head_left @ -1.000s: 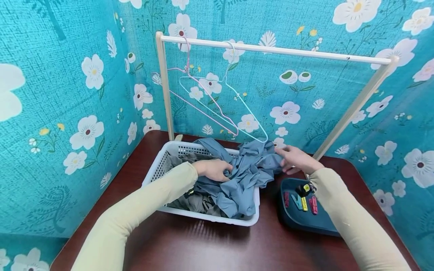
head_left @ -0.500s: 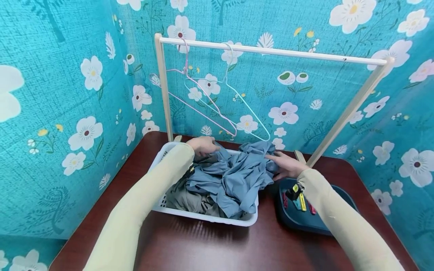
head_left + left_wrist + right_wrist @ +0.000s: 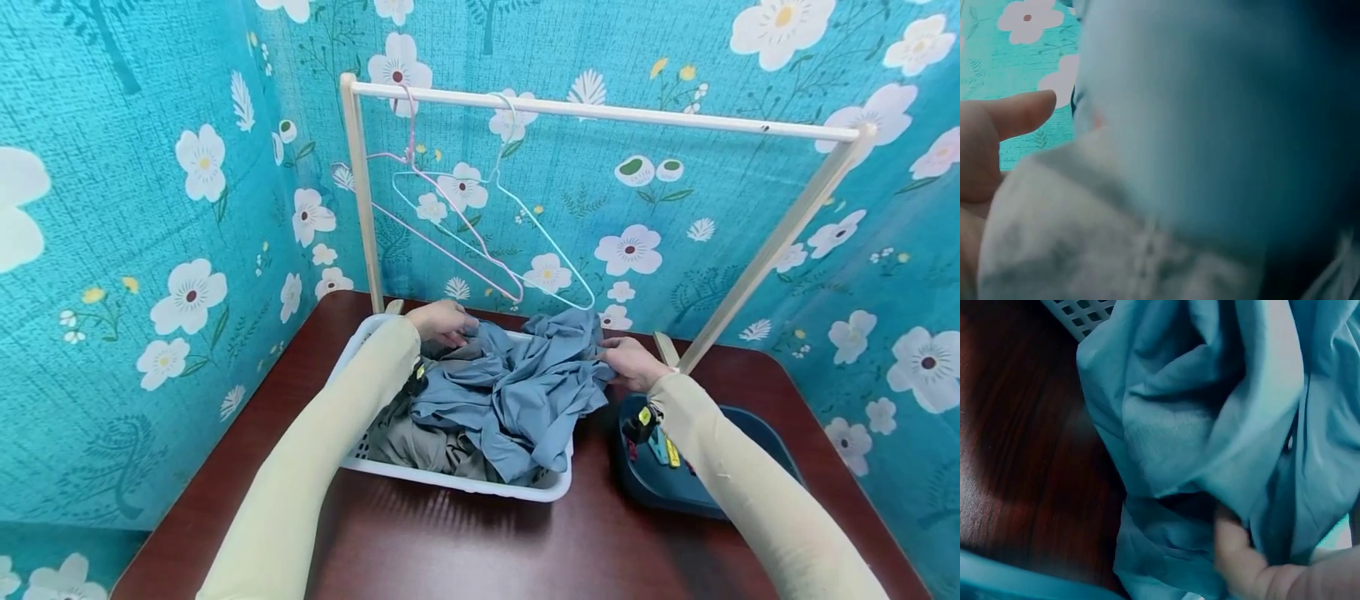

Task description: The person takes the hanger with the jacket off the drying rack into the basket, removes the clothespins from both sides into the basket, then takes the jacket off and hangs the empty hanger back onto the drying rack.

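Note:
A crumpled blue-grey garment (image 3: 517,383) lies heaped over the white laundry basket (image 3: 450,482) and hangs past its right end. My left hand (image 3: 442,322) is at the basket's back left, fingertips right at the garment's edge. In the left wrist view its thumb (image 3: 1025,114) stands straight, apart from the cloth. Folds hide most of the other fingers. My right hand (image 3: 632,363) pinches the garment at its right end, and in the right wrist view the thumb (image 3: 1232,540) goes in under a fold. Greyish clothing (image 3: 420,443) lies beneath in the basket.
Behind the basket, a wooden rack (image 3: 600,112) carries a pink hanger (image 3: 450,192) and a light-blue hanger (image 3: 551,242). A dark blue tray (image 3: 720,498) with several clothespins (image 3: 662,447) sits under my right forearm. All stand on a dark brown table (image 3: 450,550).
My left hand has moved from the middle of the garment to its back-left edge. The right hand has shifted left onto the right end. The light-blue hanger swings slightly.

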Motion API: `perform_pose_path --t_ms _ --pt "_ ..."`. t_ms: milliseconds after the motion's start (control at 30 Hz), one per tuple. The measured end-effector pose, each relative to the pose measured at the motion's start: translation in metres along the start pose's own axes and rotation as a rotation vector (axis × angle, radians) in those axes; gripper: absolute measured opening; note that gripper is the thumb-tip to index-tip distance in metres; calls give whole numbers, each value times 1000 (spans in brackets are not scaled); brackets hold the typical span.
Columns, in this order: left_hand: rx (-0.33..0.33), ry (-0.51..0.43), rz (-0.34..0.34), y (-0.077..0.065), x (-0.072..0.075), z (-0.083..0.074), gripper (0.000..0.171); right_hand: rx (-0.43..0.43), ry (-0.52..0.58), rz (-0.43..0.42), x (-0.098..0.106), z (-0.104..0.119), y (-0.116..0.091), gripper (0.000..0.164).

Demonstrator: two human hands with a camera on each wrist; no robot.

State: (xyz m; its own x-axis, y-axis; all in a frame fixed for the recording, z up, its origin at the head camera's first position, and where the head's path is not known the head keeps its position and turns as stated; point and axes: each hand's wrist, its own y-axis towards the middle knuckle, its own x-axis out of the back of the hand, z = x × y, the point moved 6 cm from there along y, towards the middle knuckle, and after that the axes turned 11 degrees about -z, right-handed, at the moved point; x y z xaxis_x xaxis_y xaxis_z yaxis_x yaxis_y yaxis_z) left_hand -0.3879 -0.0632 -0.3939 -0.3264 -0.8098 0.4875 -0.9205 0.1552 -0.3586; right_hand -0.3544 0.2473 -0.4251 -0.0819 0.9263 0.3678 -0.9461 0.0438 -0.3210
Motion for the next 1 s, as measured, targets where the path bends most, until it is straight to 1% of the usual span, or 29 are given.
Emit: perform_pose_path --t_ms 67,133,233,300,367,433,500,567,633,667,700,767,833,900,933,1000 --pt "-37 -53 -18 1 2 -2 37 11 40 -4 4 5 -2 55" --pt "-88 -89 -37 -1 5 -5 34 27 58 -4 9 13 -7 53" --pt "-165 -106 -57 -9 11 -12 34 57 131 6 14 29 -16 53" --pt "-204 -138 -56 -14 14 -17 32 76 196 -10 16 40 -23 56" --pt "-224 -193 -40 -21 16 -22 31 98 296 -12 14 49 -30 61" --pt "-240 -259 -8 -28 15 -27 31 131 363 -16 11 57 -38 64" --pt "-246 -325 33 -36 13 -31 32 168 425 8 4 61 -46 64" --pt "-254 -352 70 -45 10 -35 35 219 447 46 -5 64 -52 62" --pt "-253 -343 108 -54 5 -37 39 270 406 77 -14 64 -57 58" --pt "-250 -323 127 -58 2 -38 41 291 364 83 -19 64 -59 57" --pt "-246 -289 138 -60 -1 -38 44 320 299 84 -24 64 -61 56" --pt "-228 -202 149 -65 -8 -35 49 385 114 66 -34 63 -63 56" --pt "-204 -102 124 -68 -12 -32 56 442 -66 47 -43 64 -65 55" --pt "-177 -4 80 -69 -16 -29 66 528 -228 49 -54 67 -69 54" --pt "-169 42 58 -68 -19 -28 71 580 -295 62 -59 68 -71 50" --pt "-171 133 6 -67 -23 -27 74 681 -372 113 -71 72 -76 41"
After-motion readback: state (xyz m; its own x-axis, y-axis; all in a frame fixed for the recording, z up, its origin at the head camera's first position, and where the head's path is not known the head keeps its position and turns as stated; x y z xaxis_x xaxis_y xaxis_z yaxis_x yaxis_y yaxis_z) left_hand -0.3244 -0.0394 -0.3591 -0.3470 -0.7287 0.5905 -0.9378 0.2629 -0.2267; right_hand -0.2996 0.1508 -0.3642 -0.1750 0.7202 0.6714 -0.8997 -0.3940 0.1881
